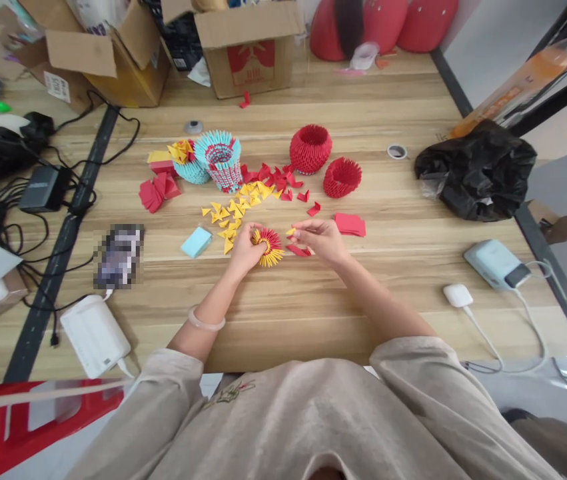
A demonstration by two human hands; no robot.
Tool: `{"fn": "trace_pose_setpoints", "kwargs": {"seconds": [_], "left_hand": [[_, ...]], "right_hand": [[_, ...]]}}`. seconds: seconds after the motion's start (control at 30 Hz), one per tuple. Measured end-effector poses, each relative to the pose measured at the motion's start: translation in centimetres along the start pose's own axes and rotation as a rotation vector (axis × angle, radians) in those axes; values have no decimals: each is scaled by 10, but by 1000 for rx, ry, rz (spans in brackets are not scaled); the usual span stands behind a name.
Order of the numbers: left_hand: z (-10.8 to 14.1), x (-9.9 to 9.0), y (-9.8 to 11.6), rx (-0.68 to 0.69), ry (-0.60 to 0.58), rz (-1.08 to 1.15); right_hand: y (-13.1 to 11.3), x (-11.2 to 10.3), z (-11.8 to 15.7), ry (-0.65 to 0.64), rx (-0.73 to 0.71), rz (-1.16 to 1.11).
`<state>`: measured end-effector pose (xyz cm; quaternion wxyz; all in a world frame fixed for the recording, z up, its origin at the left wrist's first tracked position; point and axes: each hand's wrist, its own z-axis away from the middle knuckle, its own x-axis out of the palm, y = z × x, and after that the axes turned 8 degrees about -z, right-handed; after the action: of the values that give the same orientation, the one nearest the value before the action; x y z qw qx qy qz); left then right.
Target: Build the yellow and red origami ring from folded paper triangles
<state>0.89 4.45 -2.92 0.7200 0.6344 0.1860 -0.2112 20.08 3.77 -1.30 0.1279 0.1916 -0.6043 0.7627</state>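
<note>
My left hand (246, 251) grips a round ring of folded paper pieces (272, 252), red and yellow with points fanning outward. Just right of the ring, my right hand (320, 239) pinches a small yellow folded paper piece (290, 232) between thumb and fingertips. Below those fingers lies a red folded piece (298, 251). Loose yellow paper triangles (237, 208) spread beyond my left hand, and loose red triangles (276, 177) lie behind them. A stack of red paper slips (350, 225) rests beside my right hand. A light blue paper pad (196, 241) is to the left.
Behind stand a blue-and-red paper vase (219, 160), a red paper bowl (310, 149) and a smaller red one (342, 178). Cardboard boxes (250, 60) line the back. A black plastic bag (478, 170) sits right; a phone (120, 256), power bank (95, 335) and cables lie left.
</note>
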Motion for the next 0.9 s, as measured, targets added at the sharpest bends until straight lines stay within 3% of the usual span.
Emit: {"fn": "trace_pose_setpoints", "kwargs": {"seconds": [0.23, 0.33, 0.47, 0.53, 0.63, 0.77, 0.9], "left_hand": [[-38, 12, 12, 137, -35, 89], [-43, 14, 12, 88, -91, 278], [-44, 11, 6, -49, -279, 620], [-44, 8, 4, -69, -307, 667], [-44, 7, 2, -30, -279, 613], [-45, 7, 2, -55, -157, 580], [-44, 7, 6, -79, -165, 643]], "right_hand": [[6, -2, -47, 0, -59, -100], [12, -7, -52, -5, -62, -140], [19, -14, -54, -4, -87, -119], [21, -15, -54, -1, -85, -100], [20, -16, -53, -26, -58, -104], [18, -19, -54, -46, -46, -138], [18, -22, -55, -36, -73, -136]]}}
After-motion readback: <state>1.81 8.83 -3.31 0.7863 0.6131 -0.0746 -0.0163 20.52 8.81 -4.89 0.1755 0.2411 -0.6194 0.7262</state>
